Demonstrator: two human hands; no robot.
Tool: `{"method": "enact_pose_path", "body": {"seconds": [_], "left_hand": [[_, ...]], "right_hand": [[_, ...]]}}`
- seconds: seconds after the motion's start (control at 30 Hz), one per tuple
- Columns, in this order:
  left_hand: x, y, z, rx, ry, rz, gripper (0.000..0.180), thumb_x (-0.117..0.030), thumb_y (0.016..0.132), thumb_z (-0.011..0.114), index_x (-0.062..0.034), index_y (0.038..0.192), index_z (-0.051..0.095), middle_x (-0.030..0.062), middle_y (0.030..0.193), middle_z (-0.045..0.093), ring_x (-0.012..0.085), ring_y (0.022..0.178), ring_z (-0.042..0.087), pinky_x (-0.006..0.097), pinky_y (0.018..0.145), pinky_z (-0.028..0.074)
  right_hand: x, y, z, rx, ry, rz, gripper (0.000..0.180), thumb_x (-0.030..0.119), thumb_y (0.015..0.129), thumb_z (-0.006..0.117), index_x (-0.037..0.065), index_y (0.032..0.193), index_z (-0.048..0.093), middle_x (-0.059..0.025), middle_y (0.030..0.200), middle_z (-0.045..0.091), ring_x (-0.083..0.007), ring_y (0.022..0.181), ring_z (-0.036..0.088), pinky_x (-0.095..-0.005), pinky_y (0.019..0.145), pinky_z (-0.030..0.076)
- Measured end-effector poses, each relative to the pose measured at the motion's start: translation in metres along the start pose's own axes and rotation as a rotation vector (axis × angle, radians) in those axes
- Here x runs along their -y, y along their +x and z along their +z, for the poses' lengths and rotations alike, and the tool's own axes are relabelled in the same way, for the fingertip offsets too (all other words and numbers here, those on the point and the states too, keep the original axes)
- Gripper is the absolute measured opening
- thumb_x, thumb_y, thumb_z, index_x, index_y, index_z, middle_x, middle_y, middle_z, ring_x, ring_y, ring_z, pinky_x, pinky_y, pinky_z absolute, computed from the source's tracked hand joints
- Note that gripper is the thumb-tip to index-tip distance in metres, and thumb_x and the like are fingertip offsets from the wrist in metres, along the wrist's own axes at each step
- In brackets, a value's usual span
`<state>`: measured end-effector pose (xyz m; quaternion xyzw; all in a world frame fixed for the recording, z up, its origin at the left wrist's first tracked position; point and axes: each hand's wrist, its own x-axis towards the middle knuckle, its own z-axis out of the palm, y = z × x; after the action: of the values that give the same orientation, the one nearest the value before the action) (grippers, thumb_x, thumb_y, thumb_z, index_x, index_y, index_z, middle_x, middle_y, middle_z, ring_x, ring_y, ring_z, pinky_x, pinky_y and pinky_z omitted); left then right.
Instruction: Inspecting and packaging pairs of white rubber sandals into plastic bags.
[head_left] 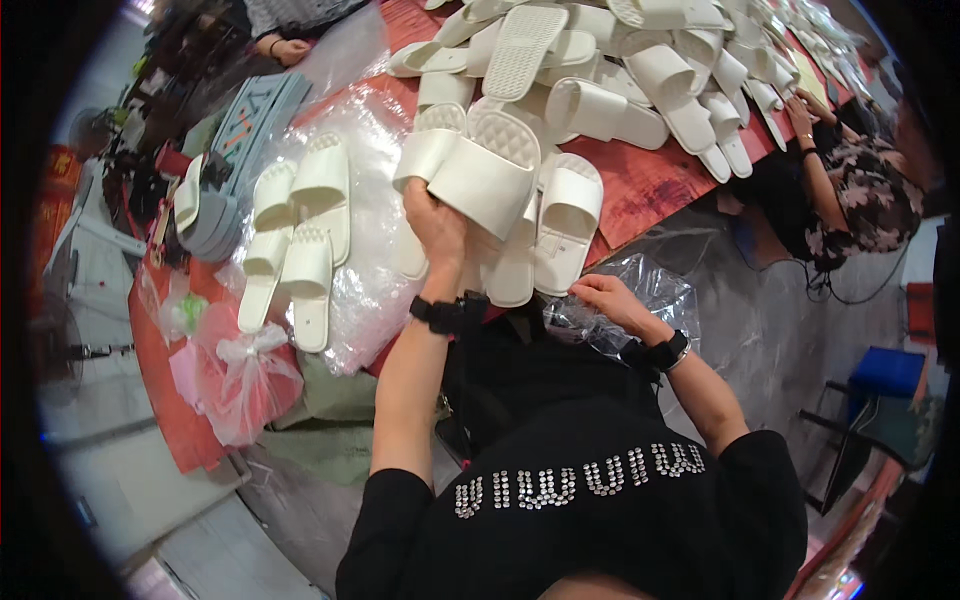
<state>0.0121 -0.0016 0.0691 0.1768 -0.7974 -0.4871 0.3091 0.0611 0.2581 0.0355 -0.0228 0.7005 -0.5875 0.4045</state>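
My left hand (436,225) grips a pair of white slide slippers (492,175), held together and raised over the near edge of the table. Their quilted insoles face up, and the fingers are partly hidden beneath the wide straps. My right hand (615,302) is lower and to the right, its fingertips pinched close to the end of another white slipper (570,225). Crumpled clear plastic (655,285) spreads behind and beside that hand; whether the fingers hold any of it is unclear. Left of the held pair, several white slippers (305,270) lie on clear plastic bags (375,290).
A large heap of white slippers (640,75) covers the far part of the red table (640,200). Grey-blue crates (260,120) stand at the left. A tied plastic bag (245,360) sits at the near left corner. Co-workers' hands (800,115) are at the right and far left. A blue stool (885,372) stands right.
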Motion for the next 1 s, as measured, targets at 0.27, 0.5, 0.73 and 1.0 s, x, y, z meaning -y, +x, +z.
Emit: {"method": "enact_pose_path", "body": {"seconds": [0.27, 0.5, 0.73, 1.0], "left_hand": [[0.090, -0.021, -0.025, 0.165, 0.589, 0.029, 0.033, -0.008, 0.074, 0.048, -0.0028, 0.106, 0.052, 0.0141, 0.107, 0.051, 0.0314, 0.101, 0.044, 0.040, 0.086, 0.035], [0.088, -0.029, -0.089, -0.079, 0.576, 0.088, 0.030, -0.004, 0.072, 0.050, -0.0052, 0.102, 0.054, 0.0119, 0.100, 0.054, 0.0295, 0.096, 0.047, 0.040, 0.085, 0.035], [0.129, -0.026, -0.119, 0.007, 0.425, -0.214, 0.042, -0.012, 0.070, 0.057, 0.0017, 0.109, 0.050, 0.0184, 0.102, 0.055, 0.0319, 0.095, 0.050, 0.039, 0.084, 0.038], [0.131, -0.019, -0.118, 0.048, -0.302, -0.532, 0.043, -0.001, 0.070, 0.056, 0.0066, 0.111, 0.048, 0.0135, 0.096, 0.058, 0.0200, 0.082, 0.057, 0.028, 0.072, 0.046]], "right_hand": [[0.000, -0.002, 0.006, 0.011, -0.041, 0.032, 0.026, 0.025, 0.084, 0.053, 0.000, 0.092, 0.059, 0.0031, 0.073, 0.052, -0.0049, 0.065, 0.044, -0.0196, 0.058, 0.036], [-0.004, -0.001, 0.001, -0.010, -0.058, 0.027, 0.023, 0.024, 0.084, 0.053, 0.002, 0.090, 0.060, 0.0042, 0.070, 0.051, -0.0043, 0.063, 0.043, -0.0180, 0.055, 0.034], [-0.002, 0.011, 0.018, 0.074, -0.095, 0.000, 0.023, 0.023, 0.084, 0.053, 0.002, 0.087, 0.060, 0.0039, 0.070, 0.051, -0.0040, 0.064, 0.043, -0.0190, 0.057, 0.035], [-0.003, 0.014, 0.027, 0.108, -0.161, -0.010, 0.023, 0.023, 0.084, 0.054, 0.001, 0.087, 0.060, 0.0033, 0.069, 0.051, -0.0048, 0.064, 0.044, -0.0196, 0.057, 0.036]]}}
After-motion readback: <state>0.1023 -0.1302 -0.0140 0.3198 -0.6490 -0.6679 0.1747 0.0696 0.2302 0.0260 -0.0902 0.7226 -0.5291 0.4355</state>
